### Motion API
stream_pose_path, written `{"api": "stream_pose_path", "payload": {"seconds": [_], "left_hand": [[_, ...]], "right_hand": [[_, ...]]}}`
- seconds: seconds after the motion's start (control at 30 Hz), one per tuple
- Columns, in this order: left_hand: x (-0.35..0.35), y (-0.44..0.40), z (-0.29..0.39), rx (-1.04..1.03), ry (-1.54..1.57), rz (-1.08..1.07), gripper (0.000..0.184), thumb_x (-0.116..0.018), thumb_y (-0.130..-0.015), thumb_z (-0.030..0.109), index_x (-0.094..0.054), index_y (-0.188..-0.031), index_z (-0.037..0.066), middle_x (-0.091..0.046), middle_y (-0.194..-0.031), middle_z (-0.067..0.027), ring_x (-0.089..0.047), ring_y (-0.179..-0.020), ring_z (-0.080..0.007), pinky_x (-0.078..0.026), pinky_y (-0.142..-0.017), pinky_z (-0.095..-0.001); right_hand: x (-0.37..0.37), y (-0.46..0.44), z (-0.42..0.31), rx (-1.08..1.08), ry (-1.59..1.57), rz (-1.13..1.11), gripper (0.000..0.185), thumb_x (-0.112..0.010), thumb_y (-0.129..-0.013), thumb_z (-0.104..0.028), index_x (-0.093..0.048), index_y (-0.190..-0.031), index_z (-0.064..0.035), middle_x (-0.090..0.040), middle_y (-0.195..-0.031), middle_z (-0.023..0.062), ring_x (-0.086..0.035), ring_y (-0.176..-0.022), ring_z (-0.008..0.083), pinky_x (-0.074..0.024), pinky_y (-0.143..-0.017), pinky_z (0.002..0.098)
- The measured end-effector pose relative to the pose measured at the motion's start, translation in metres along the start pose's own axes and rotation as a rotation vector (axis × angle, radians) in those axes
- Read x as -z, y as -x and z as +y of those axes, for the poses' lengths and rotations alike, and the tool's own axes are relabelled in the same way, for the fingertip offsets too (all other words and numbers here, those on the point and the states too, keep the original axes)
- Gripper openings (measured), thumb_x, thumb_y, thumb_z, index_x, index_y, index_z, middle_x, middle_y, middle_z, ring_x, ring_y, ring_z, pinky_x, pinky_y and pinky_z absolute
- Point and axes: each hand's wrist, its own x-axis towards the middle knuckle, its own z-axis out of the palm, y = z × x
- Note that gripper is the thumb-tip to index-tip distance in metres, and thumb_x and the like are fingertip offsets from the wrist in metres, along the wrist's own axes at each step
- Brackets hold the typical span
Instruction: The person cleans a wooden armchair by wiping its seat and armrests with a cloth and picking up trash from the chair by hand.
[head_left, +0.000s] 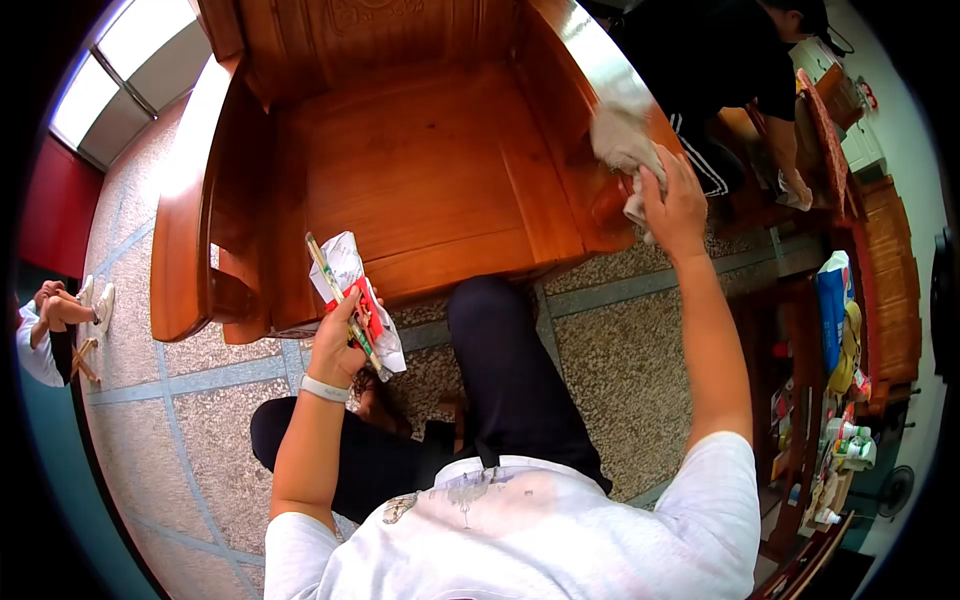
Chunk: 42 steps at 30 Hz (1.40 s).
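A glossy reddish-brown wooden armchair [400, 160] stands in front of me. My right hand [677, 205] is closed on a greyish-white rag [622, 140], which lies over the front part of the chair's right armrest [655, 125]; part of the rag is blurred. Below the front of the seat, on the left, my left hand [338, 335] grips a thin, pale printed stick [322, 262] together with a crumpled red and white wrapper or paper [372, 318]. Whether the stick is a brush I cannot tell. The left armrest [180, 265] is near that hand.
Another person in black [715, 70] bends beside the right armrest, a hand [797, 190] holding a pale cloth. At far left sits someone else [60, 320]. A cluttered shelf [840, 450] with bottles and a blue bag [832, 300] lines the right. Speckled floor [620, 350] lies below.
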Motion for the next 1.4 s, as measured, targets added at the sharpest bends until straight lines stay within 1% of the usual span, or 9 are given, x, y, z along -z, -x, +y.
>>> {"api": "stream_pose_path", "payload": {"seconds": [0.1, 0.33, 0.43, 0.53, 0.63, 0.83, 0.97, 1.23, 1.4], "left_hand": [[0.005, -0.006, 0.000, 0.017, -0.013, 0.012, 0.014, -0.057, -0.088, 0.018, -0.058, -0.092, 0.005, -0.062, -0.078, -0.0069, -0.062, -0.068, -0.0160, -0.054, -0.058, -0.0267], [0.006, -0.010, 0.001, 0.052, -0.018, 0.020, 0.015, -0.057, -0.088, 0.019, -0.059, -0.093, 0.005, -0.063, -0.077, -0.0067, -0.062, -0.066, -0.0158, -0.054, -0.058, -0.0270], [0.001, -0.009, 0.002, 0.047, -0.024, 0.005, 0.015, -0.057, -0.088, 0.018, -0.058, -0.093, 0.005, -0.062, -0.077, -0.0065, -0.061, -0.066, -0.0163, -0.053, -0.059, -0.0285], [-0.001, -0.009, 0.001, -0.005, -0.057, 0.012, 0.016, -0.057, -0.088, 0.019, -0.057, -0.094, 0.004, -0.062, -0.075, -0.0072, -0.061, -0.064, -0.0161, -0.053, -0.058, -0.0271], [0.001, -0.008, 0.004, 0.013, -0.092, -0.013, 0.016, -0.057, -0.088, 0.019, -0.056, -0.095, 0.004, -0.062, -0.076, -0.0077, -0.061, -0.064, -0.0157, -0.053, -0.058, -0.0270], [0.009, 0.007, 0.004, 0.008, -0.046, 0.034, 0.017, -0.058, -0.087, 0.021, -0.058, -0.094, 0.006, -0.059, -0.075, -0.0032, -0.058, -0.067, -0.0128, -0.052, -0.060, -0.0281], [-0.004, 0.008, 0.005, 0.028, 0.046, 0.073, 0.009, -0.058, -0.086, 0.016, -0.057, -0.085, 0.007, -0.054, -0.064, -0.0019, -0.051, -0.052, -0.0111, -0.046, -0.047, -0.0256], [-0.008, 0.019, 0.014, 0.025, 0.066, 0.055, 0.016, -0.055, -0.089, 0.021, -0.060, -0.085, 0.006, -0.061, -0.070, -0.0059, -0.057, -0.057, -0.0127, -0.048, -0.049, -0.0248], [-0.001, 0.015, 0.013, 0.018, 0.075, 0.024, 0.016, -0.055, -0.089, 0.020, -0.060, -0.085, 0.006, -0.061, -0.071, -0.0044, -0.057, -0.057, -0.0116, -0.049, -0.051, -0.0240]], "right_hand": [[-0.018, -0.044, 0.006, -0.074, -0.267, -0.247, 0.036, -0.048, -0.087, -0.033, -0.056, -0.102, -0.0008, -0.057, -0.105, 0.0217, -0.051, -0.101, 0.0385, -0.0381, -0.093, 0.0422], [-0.094, -0.115, 0.035, -0.028, 0.042, -0.145, 0.040, -0.043, -0.087, -0.034, -0.056, -0.096, 0.0025, -0.058, -0.101, 0.0248, -0.056, -0.092, 0.0408, -0.0443, -0.083, 0.0465], [-0.102, -0.138, 0.035, -0.288, 0.199, -0.186, 0.047, -0.039, -0.088, -0.040, -0.059, -0.099, 0.0006, -0.058, -0.105, 0.0232, -0.057, -0.096, 0.0396, -0.0444, -0.084, 0.0475], [-0.103, -0.145, 0.047, -0.794, 0.052, -0.144, 0.060, -0.033, -0.087, -0.049, -0.056, -0.112, 0.0007, -0.054, -0.116, 0.0231, -0.052, -0.109, 0.0375, -0.0403, -0.092, 0.0457], [-0.097, -0.146, 0.080, -0.745, 0.137, -0.356, 0.055, -0.031, -0.089, -0.043, -0.056, -0.113, 0.0013, -0.055, -0.114, 0.0243, -0.054, -0.106, 0.0355, -0.0452, -0.085, 0.0456], [-0.082, -0.071, 0.101, -0.563, 0.206, -0.474, 0.053, -0.032, -0.090, -0.040, -0.055, -0.112, 0.0022, -0.056, -0.113, 0.0245, -0.055, -0.101, 0.0364, -0.0460, -0.080, 0.0450], [-0.093, -0.012, 0.095, -0.549, 0.178, -0.423, 0.051, -0.032, -0.091, -0.037, -0.055, -0.112, 0.0028, -0.056, -0.111, 0.0246, -0.056, -0.098, 0.0370, -0.0466, -0.076, 0.0446], [-0.111, 0.064, 0.105, -0.875, 0.153, -0.259, 0.048, -0.033, -0.092, -0.033, -0.055, -0.112, 0.0039, -0.057, -0.109, 0.0247, -0.058, -0.091, 0.0382, -0.0476, -0.070, 0.0438], [-0.126, 0.100, 0.120, -1.207, -0.087, -0.096, 0.046, -0.033, -0.092, -0.031, -0.055, -0.112, 0.0046, -0.057, -0.108, 0.0249, -0.059, -0.087, 0.0390, -0.0483, -0.065, 0.0433]]}}
